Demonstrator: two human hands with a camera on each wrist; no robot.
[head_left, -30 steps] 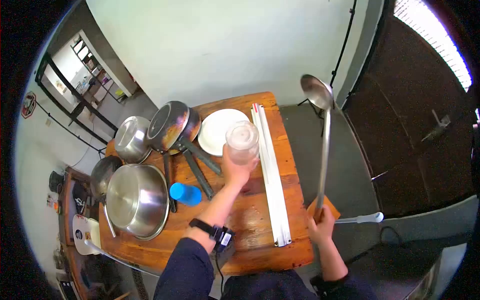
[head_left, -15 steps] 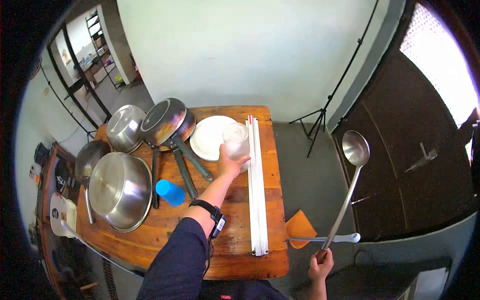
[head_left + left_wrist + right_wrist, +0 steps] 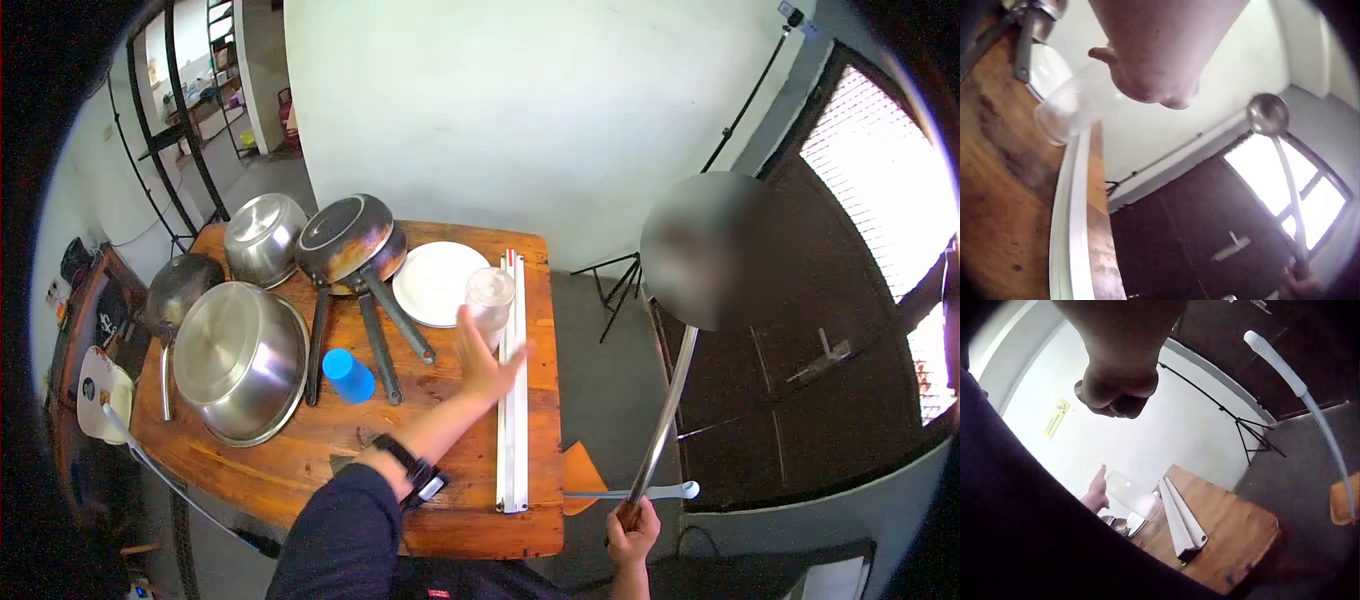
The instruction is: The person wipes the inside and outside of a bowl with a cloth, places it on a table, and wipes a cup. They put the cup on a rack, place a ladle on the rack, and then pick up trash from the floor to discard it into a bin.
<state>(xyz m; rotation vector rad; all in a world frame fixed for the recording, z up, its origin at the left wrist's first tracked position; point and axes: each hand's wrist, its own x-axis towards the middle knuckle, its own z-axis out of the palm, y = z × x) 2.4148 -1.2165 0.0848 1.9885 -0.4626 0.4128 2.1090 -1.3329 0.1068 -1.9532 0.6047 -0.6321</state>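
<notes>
From my end I count two hands at work: the left hand (image 3: 487, 372), its fingers spread wide right beside one clear jar (image 3: 489, 295), and the right hand (image 3: 633, 530), wrapped round the handle of one ladle (image 3: 658, 430) out past the table's right edge. Whether the left fingers touch the jar I cannot tell; the jar is by one white plate (image 3: 437, 283) and one long white rail (image 3: 512, 420). On the wooden table (image 3: 450, 530) I also count one blue cup (image 3: 348, 376), one large steel pot (image 3: 235, 350), one smaller steel basin (image 3: 265, 235), one blackened wok (image 3: 185, 290) and a stack of dark pans (image 3: 345, 230) with three handles (image 3: 376, 350) showing. In my head view a grey blur hides the ladle's far end; the left wrist view gives me its round scoop (image 3: 1267, 115) clearly, raised high. Only the right wrist view shows me a yellow sign (image 3: 1057, 419) on the wall. One tripod (image 3: 610, 290) appears there and in the head view, as does one orange piece (image 3: 582, 475) by a white-ended rod (image 3: 680, 490). The blue cup I find in the head view alone.
</notes>
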